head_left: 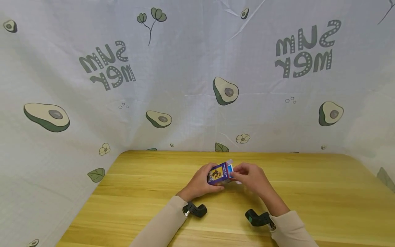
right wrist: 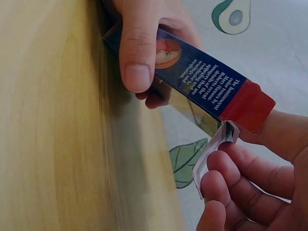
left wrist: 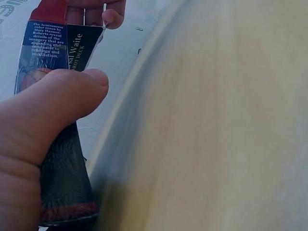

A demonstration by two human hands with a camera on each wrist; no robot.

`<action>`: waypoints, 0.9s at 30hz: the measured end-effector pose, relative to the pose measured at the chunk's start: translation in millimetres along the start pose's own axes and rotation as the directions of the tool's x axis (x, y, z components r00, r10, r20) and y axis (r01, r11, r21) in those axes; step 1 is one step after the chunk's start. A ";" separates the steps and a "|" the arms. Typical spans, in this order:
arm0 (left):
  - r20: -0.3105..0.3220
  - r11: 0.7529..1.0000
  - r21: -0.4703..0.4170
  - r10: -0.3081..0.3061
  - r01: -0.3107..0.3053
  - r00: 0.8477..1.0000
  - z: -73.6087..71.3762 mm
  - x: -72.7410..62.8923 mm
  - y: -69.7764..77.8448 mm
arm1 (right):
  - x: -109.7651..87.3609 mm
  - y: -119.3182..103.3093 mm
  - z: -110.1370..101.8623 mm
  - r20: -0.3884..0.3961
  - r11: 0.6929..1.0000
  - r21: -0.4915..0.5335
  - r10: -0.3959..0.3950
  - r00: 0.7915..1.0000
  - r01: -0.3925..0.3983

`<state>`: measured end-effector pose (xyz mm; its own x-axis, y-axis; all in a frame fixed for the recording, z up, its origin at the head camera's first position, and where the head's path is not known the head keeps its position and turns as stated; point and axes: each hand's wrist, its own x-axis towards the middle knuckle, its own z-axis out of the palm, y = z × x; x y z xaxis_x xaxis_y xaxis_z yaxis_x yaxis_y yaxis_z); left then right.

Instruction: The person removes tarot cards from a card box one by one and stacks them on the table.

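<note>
A small purple-blue tarot deck box (head_left: 217, 174) is held tilted above the table by my left hand (head_left: 199, 181). The left thumb (left wrist: 72, 94) lies along its narrow printed side, the fingers round the far side. The box's end is open, its red side flap (right wrist: 249, 106) and pale end flap (right wrist: 207, 156) folded outward. A blue card edge (head_left: 229, 168) shows in the opening. My right hand (head_left: 253, 177) is at that opening, its thumb and forefinger pinching the blue card edge in the head view. In the right wrist view the right fingers (right wrist: 252, 185) curl beside the pale flap.
Below the hands is a wooden table (head_left: 148, 192), its far edge against a white curtain (head_left: 191, 68) printed with avocados and lettering. A black wrist camera (head_left: 195, 210) is strapped to the left wrist, another black camera (head_left: 257, 218) to the right.
</note>
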<state>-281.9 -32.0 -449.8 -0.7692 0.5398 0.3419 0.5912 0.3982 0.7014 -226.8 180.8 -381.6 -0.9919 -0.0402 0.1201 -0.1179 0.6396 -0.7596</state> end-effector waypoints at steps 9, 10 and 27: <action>-0.001 1.000 -0.009 -0.012 0.012 1.000 -0.1 -2.0 -0.5 | 1.0 0.8 -6.6 -0.015 0.998 0.061 0.035 0.999 -0.034; -0.002 1.000 -0.008 -0.012 0.012 1.000 -0.2 -2.2 -0.5 | 1.1 1.0 -7.4 -0.015 0.997 0.071 0.036 0.999 -0.034; 0.000 0.999 -0.015 -0.030 0.030 1.000 1.2 -1.0 -1.1 | 0.1 4.5 -23.3 0.004 0.985 0.157 0.066 0.998 -0.066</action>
<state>-281.6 -32.0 -451.6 -0.7867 0.5278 0.3202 0.5638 0.4029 0.7210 -226.4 201.6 -370.1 -0.9977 -0.0008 0.0671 -0.0580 0.5123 -0.8568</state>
